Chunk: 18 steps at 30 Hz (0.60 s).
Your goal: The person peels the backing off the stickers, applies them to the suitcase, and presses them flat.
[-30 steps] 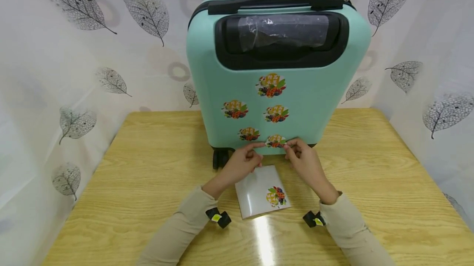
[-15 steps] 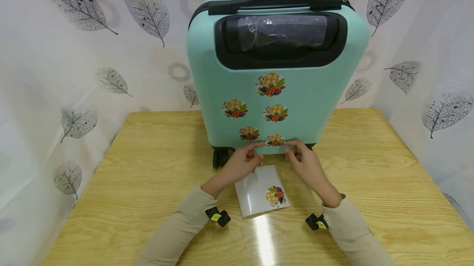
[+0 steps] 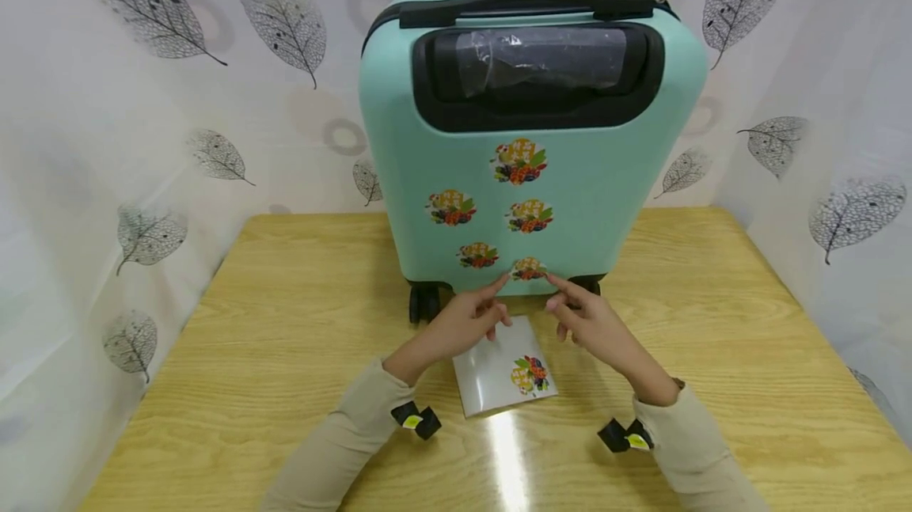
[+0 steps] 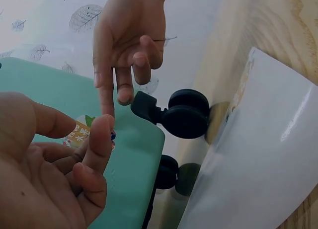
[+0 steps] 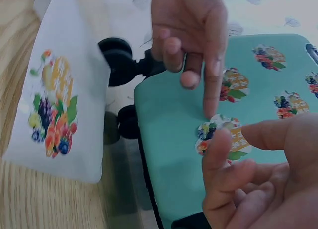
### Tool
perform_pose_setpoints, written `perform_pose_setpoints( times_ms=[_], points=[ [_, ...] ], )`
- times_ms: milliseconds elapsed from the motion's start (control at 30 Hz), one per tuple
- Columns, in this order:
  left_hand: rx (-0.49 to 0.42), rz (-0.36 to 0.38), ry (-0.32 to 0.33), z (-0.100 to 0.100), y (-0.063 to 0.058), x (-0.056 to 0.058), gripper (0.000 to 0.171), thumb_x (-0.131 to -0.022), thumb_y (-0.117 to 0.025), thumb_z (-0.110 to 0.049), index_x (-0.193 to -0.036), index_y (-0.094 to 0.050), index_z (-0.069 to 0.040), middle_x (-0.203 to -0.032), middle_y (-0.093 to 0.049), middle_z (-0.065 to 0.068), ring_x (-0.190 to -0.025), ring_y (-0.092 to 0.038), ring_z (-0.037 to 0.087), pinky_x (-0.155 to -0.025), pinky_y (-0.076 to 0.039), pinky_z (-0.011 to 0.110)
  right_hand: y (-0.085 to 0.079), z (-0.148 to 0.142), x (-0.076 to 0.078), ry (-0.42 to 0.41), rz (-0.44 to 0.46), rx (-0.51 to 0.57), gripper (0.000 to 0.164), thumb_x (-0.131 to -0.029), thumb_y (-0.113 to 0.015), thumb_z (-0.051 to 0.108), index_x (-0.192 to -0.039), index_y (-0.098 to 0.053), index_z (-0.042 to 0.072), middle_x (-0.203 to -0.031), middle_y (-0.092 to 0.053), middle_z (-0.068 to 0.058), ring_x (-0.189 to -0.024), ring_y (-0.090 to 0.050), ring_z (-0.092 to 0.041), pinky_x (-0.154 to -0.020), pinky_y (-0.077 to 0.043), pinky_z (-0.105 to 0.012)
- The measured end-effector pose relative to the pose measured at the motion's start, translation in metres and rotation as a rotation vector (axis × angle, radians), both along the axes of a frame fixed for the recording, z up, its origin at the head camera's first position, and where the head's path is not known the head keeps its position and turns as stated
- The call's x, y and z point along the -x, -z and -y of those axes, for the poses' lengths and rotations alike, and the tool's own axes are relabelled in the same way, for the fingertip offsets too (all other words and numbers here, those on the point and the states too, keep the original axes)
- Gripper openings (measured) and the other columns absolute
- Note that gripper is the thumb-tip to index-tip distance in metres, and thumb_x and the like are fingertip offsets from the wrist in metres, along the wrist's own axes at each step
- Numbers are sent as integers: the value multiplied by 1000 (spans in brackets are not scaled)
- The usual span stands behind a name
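Note:
A mint-green suitcase (image 3: pixel 591 180) stands upright on its wheels, its flat side dotted with several round fruit stickers. The lowest right sticker (image 3: pixel 529 268) lies on the shell between my two index fingertips. My left hand (image 3: pixel 466 324) points its index finger at this sticker's left edge, the other fingers loosely bent. From the opposite side, my right hand (image 3: pixel 597 328) reaches the right edge with a straight index finger. In the right wrist view, the left index fingertip is at the sticker's (image 5: pixel 237 139) rim. Neither hand holds anything.
A white backing sheet (image 3: pixel 484 377) with one fruit sticker (image 3: pixel 530 375) lies on the wooden table (image 3: pixel 285 322) below the hands. Black caster wheels (image 3: pixel 424 303) are under the suitcase. A leaf-patterned curtain (image 3: pixel 285 124) hangs behind.
My right thumb has come away from the sticker's edge, and that index finger has straightened. The right hand has moved slightly down and right. My left hand has barely shifted.

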State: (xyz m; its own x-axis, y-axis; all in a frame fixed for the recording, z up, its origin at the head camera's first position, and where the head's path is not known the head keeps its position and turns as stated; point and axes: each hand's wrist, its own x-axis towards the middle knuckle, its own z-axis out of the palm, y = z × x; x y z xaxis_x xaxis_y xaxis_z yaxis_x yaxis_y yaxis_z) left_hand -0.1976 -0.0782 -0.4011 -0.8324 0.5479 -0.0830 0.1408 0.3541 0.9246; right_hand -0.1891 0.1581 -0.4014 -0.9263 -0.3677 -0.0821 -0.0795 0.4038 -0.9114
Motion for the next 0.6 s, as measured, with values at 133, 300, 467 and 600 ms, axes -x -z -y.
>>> perform_pose_setpoints(
  times_ms=[133, 300, 467, 600],
  points=[
    [19, 5, 13, 1, 0, -1, 53, -104, -42, -18, -153, -22, -11, -107, -67, 18, -82, -62, 39, -55, -38, 22, 0, -2, -3, -56, 57, 16, 57, -104, -42, 18, -153, -18, 3, -119, -52, -27, -68, -57, -13, -50, -41, -27],
    [22, 1, 2, -1, -3, 1, 47, -102, -45, -18, -148, -37, -14, -105, -66, 18, -79, -63, 33, -59, -46, 26, -2, -2, 1, -75, 28, 13, 43, -103, -43, 14, -143, -38, -2, -113, -54, -27, -66, -57, -14, -49, -41, -26],
    [-9, -11, -23, -5, -8, 9, 42, -102, -45, -19, -143, -42, -19, -102, -66, 14, -80, -61, 37, -60, -44, 28, -6, 2, 12, -78, -17, 58, 33, -103, -43, 14, -131, -48, -3, -94, -60, -14, -62, -56, -18, -47, -41, -29],
    [-17, -17, -21, -8, -13, 14, 41, -101, -45, -18, -142, -44, -20, -98, -65, 7, -78, -61, 34, -61, -45, 28, -11, 6, 19, -82, -59, 71, 30, -103, -44, 16, -128, -50, 0, -86, -60, -8, -59, -55, -18, -47, -41, -28]
  ],
)
